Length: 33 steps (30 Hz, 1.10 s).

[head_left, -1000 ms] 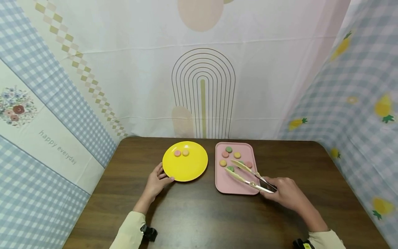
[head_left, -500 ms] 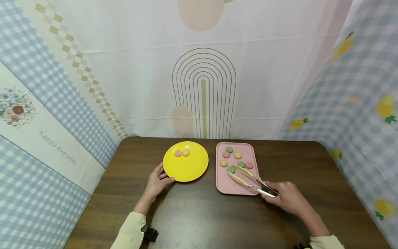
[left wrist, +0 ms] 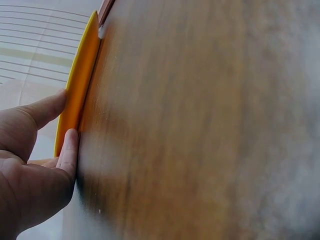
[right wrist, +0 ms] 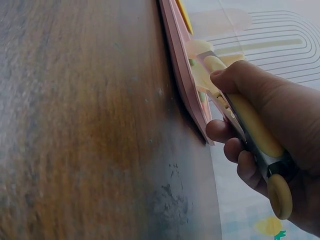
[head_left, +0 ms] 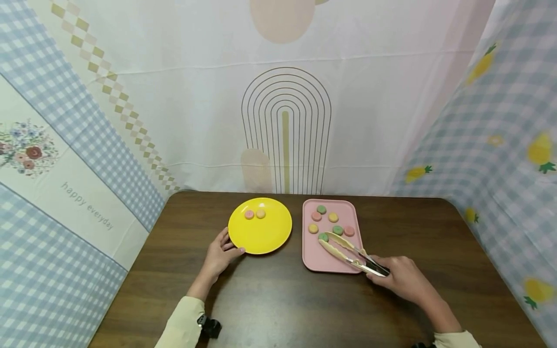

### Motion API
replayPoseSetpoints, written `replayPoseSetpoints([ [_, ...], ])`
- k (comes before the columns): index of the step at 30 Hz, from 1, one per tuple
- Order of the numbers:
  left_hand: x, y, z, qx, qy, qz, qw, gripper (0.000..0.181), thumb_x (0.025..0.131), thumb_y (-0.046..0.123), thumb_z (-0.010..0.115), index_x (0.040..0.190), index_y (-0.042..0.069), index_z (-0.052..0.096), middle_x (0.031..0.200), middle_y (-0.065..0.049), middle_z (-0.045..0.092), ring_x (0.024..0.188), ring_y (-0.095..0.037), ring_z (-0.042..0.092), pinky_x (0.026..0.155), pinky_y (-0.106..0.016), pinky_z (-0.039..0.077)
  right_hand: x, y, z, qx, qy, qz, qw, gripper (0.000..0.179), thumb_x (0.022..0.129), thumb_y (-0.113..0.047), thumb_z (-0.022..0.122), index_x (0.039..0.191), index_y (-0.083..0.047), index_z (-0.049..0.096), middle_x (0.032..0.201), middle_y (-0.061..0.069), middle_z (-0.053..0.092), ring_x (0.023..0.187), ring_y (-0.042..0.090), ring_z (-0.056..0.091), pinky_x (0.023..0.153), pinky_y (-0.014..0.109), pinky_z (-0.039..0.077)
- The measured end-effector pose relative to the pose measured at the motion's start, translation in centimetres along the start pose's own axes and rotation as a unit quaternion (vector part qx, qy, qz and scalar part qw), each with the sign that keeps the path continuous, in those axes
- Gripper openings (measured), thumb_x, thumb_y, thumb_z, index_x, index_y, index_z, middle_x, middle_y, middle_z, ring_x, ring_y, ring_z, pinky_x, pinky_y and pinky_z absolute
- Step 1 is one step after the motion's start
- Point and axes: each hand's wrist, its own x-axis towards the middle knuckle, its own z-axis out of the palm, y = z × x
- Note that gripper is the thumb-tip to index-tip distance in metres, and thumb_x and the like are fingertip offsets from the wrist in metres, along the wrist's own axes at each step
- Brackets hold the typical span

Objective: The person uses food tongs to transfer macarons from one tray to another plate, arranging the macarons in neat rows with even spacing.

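My left hand holds the near left rim of a yellow plate, thumb on one side and fingers on the other. On that plate lie a pink macaron and a pale orange macaron. In my right hand is a pair of tongs, gripped by the handles. The tongs' parted tips reach over a pink tray, near a green macaron; whether they touch it I cannot tell. Several other macarons, pink, yellow and green, lie farther back on the tray.
Plate and tray stand side by side on a dark wooden table, with a narrow gap between them. A white printed cloth hangs behind the table. Checked cloths hang at both sides.
The tongs have drawn slightly back toward me and to the right, and their tips have come closer together near the green macaron. My left hand stays at the plate.
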Motion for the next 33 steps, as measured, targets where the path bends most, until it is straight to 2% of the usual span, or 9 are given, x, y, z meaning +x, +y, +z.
replayPoseSetpoints([
  [3,-0.1,0.0,0.0,0.0,0.0,0.002,1.0,0.094,0.091,0.01,0.078,0.164,0.006,0.019,0.163,-0.018,0.034,0.134,-0.035,0.054,0.096,-0.038,0.056,0.0,0.0,0.0,0.003,0.004,-0.004,1.0,0.051,0.088,-0.039,0.08,0.122,-0.001,0.075,0.103,0.015,0.077,0.064,0.004,0.048,0.054,0.024,0.039],
  [8,-0.2,0.0,0.0,-0.004,0.001,0.003,1.0,0.094,0.091,0.008,0.078,0.164,0.007,0.019,0.163,-0.017,0.034,0.134,-0.035,0.054,0.095,-0.036,0.057,0.1,-0.1,-0.3,0.008,0.028,-0.019,0.9994,0.049,0.086,-0.036,0.082,0.119,0.0,0.076,0.096,0.012,0.078,0.061,0.001,0.047,0.052,0.023,0.039],
  [14,-0.3,0.0,-0.1,0.001,0.0,0.008,1.0,0.094,0.091,0.009,0.078,0.164,0.005,0.019,0.163,-0.02,0.033,0.133,-0.037,0.054,0.093,-0.034,0.057,1.2,-0.6,-1.0,0.02,0.049,-0.041,0.9978,0.048,0.086,-0.032,0.084,0.118,0.003,0.075,0.09,0.011,0.077,0.055,-0.002,0.043,0.049,0.022,0.038],
  [19,0.0,0.0,-0.2,-0.001,0.001,0.001,1.0,0.094,0.091,0.01,0.078,0.164,0.008,0.019,0.164,-0.017,0.033,0.134,-0.035,0.053,0.095,-0.036,0.057,2.8,-1.6,-1.7,0.028,0.04,-0.039,0.9981,0.051,0.088,-0.032,0.082,0.121,0.005,0.073,0.077,0.001,0.072,0.052,-0.001,0.04,0.047,0.022,0.037],
  [23,0.1,-0.1,-0.2,-0.001,-0.003,0.001,1.0,0.093,0.092,0.01,0.077,0.164,0.007,0.018,0.164,-0.018,0.033,0.135,-0.035,0.053,0.098,-0.038,0.056,4.3,-2.6,-2.1,0.032,0.029,-0.037,0.9984,0.053,0.089,-0.032,0.081,0.127,0.003,0.07,0.062,-0.008,0.058,0.049,0.001,0.036,0.046,0.022,0.035],
  [26,0.1,0.0,0.0,0.0,-0.003,0.002,1.0,0.093,0.092,0.009,0.077,0.164,0.006,0.018,0.163,-0.018,0.033,0.135,-0.035,0.053,0.098,-0.038,0.056,5.5,-3.5,-2.2,0.033,0.025,-0.039,0.9984,0.052,0.089,-0.031,0.08,0.13,0.0,0.069,0.058,-0.01,0.048,0.049,0.002,0.036,0.045,0.022,0.034],
  [28,0.0,0.1,0.0,0.0,-0.003,0.003,1.0,0.093,0.092,0.009,0.077,0.164,0.006,0.018,0.163,-0.018,0.034,0.135,-0.035,0.053,0.097,-0.037,0.056,6.4,-4.1,-2.1,0.031,0.027,-0.049,0.998,0.049,0.089,-0.03,0.081,0.129,-0.002,0.071,0.058,-0.01,0.048,0.051,0.003,0.037,0.047,0.022,0.035],
  [29,-0.4,0.6,0.0,0.0,-0.004,0.002,1.0,0.092,0.092,0.008,0.076,0.164,0.005,0.018,0.163,-0.02,0.034,0.135,-0.036,0.052,0.098,-0.039,0.056,6.9,-4.3,-2.0,0.029,0.027,-0.053,0.9978,0.048,0.089,-0.031,0.081,0.128,-0.003,0.072,0.059,-0.01,0.049,0.052,0.004,0.038,0.047,0.022,0.035],
  [33,-0.4,0.6,0.2,0.002,-0.003,0.003,1.0,0.093,0.092,0.008,0.076,0.164,0.004,0.017,0.163,-0.022,0.033,0.135,-0.038,0.052,0.098,-0.041,0.055,8.5,-5.2,-1.6,0.036,0.023,-0.068,0.9967,0.046,0.087,-0.029,0.082,0.125,-0.004,0.074,0.063,-0.01,0.054,0.053,0.005,0.041,0.048,0.022,0.037],
])
